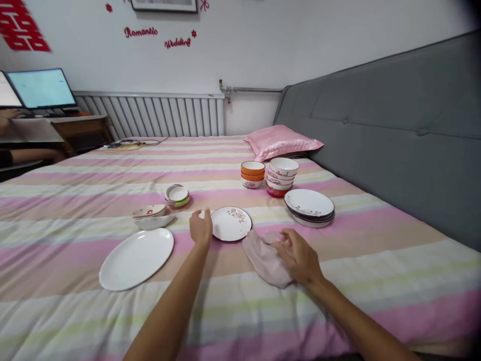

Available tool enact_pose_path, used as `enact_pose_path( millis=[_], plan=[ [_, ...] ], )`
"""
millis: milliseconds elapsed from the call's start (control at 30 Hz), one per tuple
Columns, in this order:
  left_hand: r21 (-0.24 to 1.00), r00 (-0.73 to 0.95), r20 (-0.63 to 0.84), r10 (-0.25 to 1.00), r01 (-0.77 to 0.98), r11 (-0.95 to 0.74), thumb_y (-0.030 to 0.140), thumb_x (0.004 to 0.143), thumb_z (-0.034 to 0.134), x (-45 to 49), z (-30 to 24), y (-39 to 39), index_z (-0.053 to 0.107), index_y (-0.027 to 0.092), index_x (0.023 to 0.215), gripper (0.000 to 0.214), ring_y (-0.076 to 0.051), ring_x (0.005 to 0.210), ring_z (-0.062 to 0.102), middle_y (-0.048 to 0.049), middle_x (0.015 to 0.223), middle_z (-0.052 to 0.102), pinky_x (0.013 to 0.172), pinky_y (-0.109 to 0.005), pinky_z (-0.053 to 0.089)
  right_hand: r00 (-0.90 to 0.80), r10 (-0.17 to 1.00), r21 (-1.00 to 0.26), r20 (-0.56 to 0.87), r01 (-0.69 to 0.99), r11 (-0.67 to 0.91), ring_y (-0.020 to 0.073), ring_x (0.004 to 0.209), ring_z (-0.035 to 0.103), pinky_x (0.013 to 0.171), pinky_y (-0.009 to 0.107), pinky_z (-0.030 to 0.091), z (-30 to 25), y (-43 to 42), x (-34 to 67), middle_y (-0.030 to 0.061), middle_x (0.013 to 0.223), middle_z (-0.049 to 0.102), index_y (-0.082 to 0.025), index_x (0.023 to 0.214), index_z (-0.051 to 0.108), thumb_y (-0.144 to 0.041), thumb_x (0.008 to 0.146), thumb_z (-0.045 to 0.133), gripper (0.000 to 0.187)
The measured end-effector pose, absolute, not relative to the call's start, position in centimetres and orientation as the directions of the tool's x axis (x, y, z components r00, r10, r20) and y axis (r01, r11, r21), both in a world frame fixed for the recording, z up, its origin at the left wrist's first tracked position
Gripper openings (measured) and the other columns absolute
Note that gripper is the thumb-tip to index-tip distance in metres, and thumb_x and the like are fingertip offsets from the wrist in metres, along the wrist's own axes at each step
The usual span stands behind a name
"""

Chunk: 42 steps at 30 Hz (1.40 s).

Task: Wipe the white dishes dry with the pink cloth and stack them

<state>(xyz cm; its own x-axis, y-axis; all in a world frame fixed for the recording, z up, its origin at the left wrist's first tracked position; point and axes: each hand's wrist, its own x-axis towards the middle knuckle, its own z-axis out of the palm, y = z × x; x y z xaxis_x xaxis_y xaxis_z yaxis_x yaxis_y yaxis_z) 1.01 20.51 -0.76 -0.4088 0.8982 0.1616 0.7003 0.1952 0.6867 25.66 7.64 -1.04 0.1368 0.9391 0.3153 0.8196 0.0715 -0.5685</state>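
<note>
My left hand (201, 228) reaches over the striped bed and touches the left rim of a small white flower-patterned plate (231, 223); its fingers curl at the rim. My right hand (296, 255) rests on a crumpled pinkish cloth (265, 258) just right of that plate, fingers closed over the cloth. A large white oval platter (137, 258) lies to the left of my left arm.
Further back are a stack of plates (310, 206), red-white bowls (281, 176), orange bowls (252, 174), small saucers (177, 195) and shallow dishes (152, 215). A pink pillow (281, 141) lies by the grey headboard (394, 125). A desk with monitors (41, 89) stands far left.
</note>
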Motion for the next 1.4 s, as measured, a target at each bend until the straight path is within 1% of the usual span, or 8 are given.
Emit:
enact_pose_path(
  millis=[167, 300, 467, 667, 833, 933, 1300, 1400],
  plan=[
    [0.689, -0.448, -0.067, 0.892, 0.625, 0.366, 0.051, 0.08, 0.035, 1.0, -1.9, 25.7, 0.066, 0.011, 0.086, 0.05, -0.034, 0.085, 0.063, -0.0223, 0.092, 0.067, 0.065, -0.037, 0.044, -0.185, 0.956, -0.396, -0.229, 0.915, 0.082, 0.0252, 0.091, 0.059, 0.073, 0.032, 0.04, 6.1, 14.3, 23.4, 0.0098, 0.103, 0.064, -0.02, 0.11, 0.058, -0.055, 0.073, 0.05, 0.052],
    [0.701, -0.35, -0.086, 0.933, 0.644, 0.306, 0.05, 0.066, 0.056, 0.6, -3.5, 27.6, 0.064, 0.016, 0.068, 0.035, -0.035, 0.089, 0.061, -0.0187, 0.084, 0.068, 0.067, -0.036, 0.041, -0.345, 0.872, -0.307, -0.348, 0.92, 0.242, 0.0251, 0.087, 0.06, 0.066, 0.03, 0.041, 7.5, 17.4, 21.5, 0.0063, 0.097, 0.066, -0.023, 0.1, 0.064, -0.054, 0.056, 0.067, 0.054],
    [0.788, -0.192, -0.151, 0.97, 0.569, 0.235, 0.043, 0.057, 0.065, -0.3, -5.2, 28.3, 0.063, 0.016, 0.063, 0.027, -0.027, 0.071, 0.062, -0.0103, 0.067, 0.067, 0.055, -0.028, 0.039, -0.218, 0.872, -0.11, -0.439, 0.976, 0.188, 0.0259, 0.09, 0.06, 0.067, 0.029, 0.04, 3.8, 18.7, 19.8, 0.0113, 0.1, 0.066, -0.018, 0.101, 0.064, -0.033, 0.053, 0.074, 0.052],
    [0.869, -0.16, -0.288, 0.944, 0.372, 0.328, 0.038, 0.059, 0.065, 0.7, -4.5, 26.3, 0.064, 0.011, 0.074, 0.031, -0.024, 0.061, 0.062, -0.0116, 0.071, 0.068, 0.047, -0.027, 0.041, -0.208, 0.969, -0.311, -0.136, 0.937, 0.158, 0.0184, 0.064, 0.058, 0.052, 0.026, 0.033, 3.7, 18.9, 23.7, 0.0069, 0.071, 0.065, -0.017, 0.067, 0.063, -0.038, 0.075, 0.053, 0.025],
    [0.921, -0.132, -0.31, 0.941, 0.202, 0.332, 0.03, 0.065, 0.061, 2.0, -3.0, 24.5, 0.062, 0.012, 0.082, 0.025, -0.024, 0.064, 0.065, -0.0123, 0.077, 0.069, 0.05, -0.029, 0.048, 0.392, 0.848, -0.772, 0.357, 0.635, 0.031, 0.0138, 0.047, 0.054, 0.048, 0.025, 0.038, 3.8, 19.4, 26.4, 0.0017, 0.056, 0.058, -0.016, 0.078, 0.064, -0.049, 0.078, 0.048, 0.037],
    [0.946, -0.049, -0.305, 0.951, 0.101, 0.308, 0.032, 0.069, 0.06, 2.7, -2.3, 24.1, 0.06, 0.016, 0.095, 0.03, -0.023, 0.069, 0.066, -0.0109, 0.085, 0.07, 0.055, -0.031, 0.051, 0.572, 0.737, -0.911, 0.361, 0.385, 0.147, 0.0129, 0.045, 0.054, 0.045, 0.024, 0.042, 2.8, 20.4, 26.6, 0.0007, 0.057, 0.057, -0.015, 0.087, 0.063, -0.056, 0.078, 0.045, 0.046],
    [0.958, -0.083, -0.286, 0.955, -0.059, 0.282, 0.049, 0.071, 0.061, 4.3, -1.3, 23.4, 0.061, 0.015, 0.094, 0.041, -0.021, 0.075, 0.064, -0.0112, 0.091, 0.068, 0.064, -0.029, 0.051, 0.432, 0.9, -0.977, 0.05, -0.165, 0.133, 0.0189, 0.095, 0.059, 0.077, 0.032, 0.049, -0.2, 23.4, 25.6, 0.006, 0.107, 0.062, -0.018, 0.104, 0.061, -0.047, 0.068, 0.06, 0.046],
    [0.975, -0.103, -0.222, 0.97, 0.008, 0.224, 0.055, 0.069, 0.059, 4.4, -1.1, 23.3, 0.062, 0.016, 0.093, 0.046, -0.022, 0.088, 0.061, -0.0102, 0.101, 0.067, 0.071, -0.027, 0.048, 0.443, 0.881, -0.931, 0.168, -0.222, 0.289, 0.019, 0.101, 0.057, 0.083, 0.033, 0.047, -0.1, 23.5, 24.8, 0.0071, 0.112, 0.06, -0.018, 0.108, 0.059, -0.047, 0.073, 0.056, 0.046]
  ],
)
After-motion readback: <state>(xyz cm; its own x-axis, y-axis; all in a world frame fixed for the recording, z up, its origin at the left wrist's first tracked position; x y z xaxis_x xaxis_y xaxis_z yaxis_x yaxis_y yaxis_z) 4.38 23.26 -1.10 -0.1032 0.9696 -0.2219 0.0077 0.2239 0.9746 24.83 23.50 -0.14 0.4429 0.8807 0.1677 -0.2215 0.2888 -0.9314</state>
